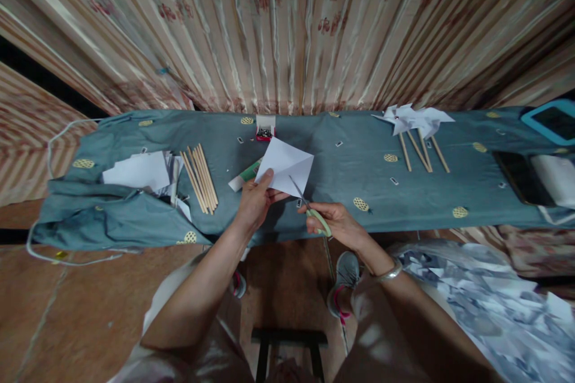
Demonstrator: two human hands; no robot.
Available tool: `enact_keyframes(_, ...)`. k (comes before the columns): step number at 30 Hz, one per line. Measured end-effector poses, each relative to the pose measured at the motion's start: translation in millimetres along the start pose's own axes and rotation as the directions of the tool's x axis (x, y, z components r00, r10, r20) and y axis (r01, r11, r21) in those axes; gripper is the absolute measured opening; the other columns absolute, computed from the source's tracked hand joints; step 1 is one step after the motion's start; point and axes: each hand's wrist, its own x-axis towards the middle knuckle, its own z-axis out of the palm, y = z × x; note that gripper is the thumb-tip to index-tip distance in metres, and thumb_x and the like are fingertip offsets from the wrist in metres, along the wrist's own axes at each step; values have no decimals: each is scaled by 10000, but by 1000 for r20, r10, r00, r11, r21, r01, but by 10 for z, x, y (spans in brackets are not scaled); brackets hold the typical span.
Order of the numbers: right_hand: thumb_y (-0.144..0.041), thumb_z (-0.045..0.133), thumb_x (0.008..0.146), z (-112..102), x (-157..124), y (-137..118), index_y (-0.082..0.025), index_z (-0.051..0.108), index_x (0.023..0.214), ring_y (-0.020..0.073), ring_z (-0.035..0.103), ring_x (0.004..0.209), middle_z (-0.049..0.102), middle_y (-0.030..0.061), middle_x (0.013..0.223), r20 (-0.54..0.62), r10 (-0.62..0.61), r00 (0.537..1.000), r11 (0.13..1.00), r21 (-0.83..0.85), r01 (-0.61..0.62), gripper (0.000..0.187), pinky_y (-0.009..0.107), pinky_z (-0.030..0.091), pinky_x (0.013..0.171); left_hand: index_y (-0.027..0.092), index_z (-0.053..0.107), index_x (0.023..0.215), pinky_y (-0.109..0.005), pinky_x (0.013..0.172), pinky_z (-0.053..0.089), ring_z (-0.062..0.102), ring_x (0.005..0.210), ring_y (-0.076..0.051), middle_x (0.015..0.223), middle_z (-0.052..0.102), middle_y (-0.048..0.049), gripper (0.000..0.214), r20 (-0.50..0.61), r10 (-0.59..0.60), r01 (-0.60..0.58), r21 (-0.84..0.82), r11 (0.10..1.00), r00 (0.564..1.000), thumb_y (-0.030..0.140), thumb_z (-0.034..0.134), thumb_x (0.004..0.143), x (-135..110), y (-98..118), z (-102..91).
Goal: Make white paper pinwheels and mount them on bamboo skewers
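- Forearms [197, 288] nearest, bare.
- Right hand [340, 221] grips scissors [309, 211] by handles.
- Left hand [254, 200] pinches white paper [287, 158]; likely light, bendable, easily torn; best held by an edge.

1. This looks like a home-like room with a makeshift paper-craft corner; whether it is a home or a small workshop cannot be told.
2. Domestic signs: a pleated beige curtain with reddish print [287, 42], a reddish-brown floor [103, 299], and a narrow table under a grey-green pineapple-patterned cloth [341, 167].
3. Craft signs: pale round wooden sticks [204, 179], white paper pinwheels on sticks [399, 116], and green-handled metal scissors [309, 212] at a square white paper sheet [290, 161].
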Motion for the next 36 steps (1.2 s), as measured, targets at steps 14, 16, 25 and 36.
enact_keyframes(14,-485,832,613,-22,16,58,-127,720,959,62,515,503,600,-26,578,-7,-3,1000,1000,0,3,511,217,400,500,167,635,866,-358,755,614,739,857,-241,840,761,-77,127,-38,-34,35,47,998,999,284,587,881,-54,33,60)
enact_keyframes(16,-484,833,612,-18,12,47,-127,720,954,59,513,498,601,-29,573,-16,-2,1000,1000,-3,2,507,215,399,499,165,640,869,-382,769,611,738,864,-253,836,761,-81,121,-35,-35,35,27,999,999,273,586,878,-54,34,58)
enact_keyframes(25,-475,846,588,-3,21,30,-135,721,909,56,525,495,608,-34,565,-21,6,1000,1000,27,-6,484,206,412,493,172,661,871,-412,796,595,729,901,-277,856,757,-88,131,-14,-26,26,9,1000,1000,297,626,852,-14,-17,17)
enact_keyframes(36,-460,838,614,-6,25,37,-136,722,920,61,537,523,597,-34,589,-8,-11,1000,1000,26,11,461,211,452,522,160,658,878,-363,764,601,735,835,-238,850,756,-84,146,0,-18,18,-4,1000,1000,297,606,870,-14,-36,9)
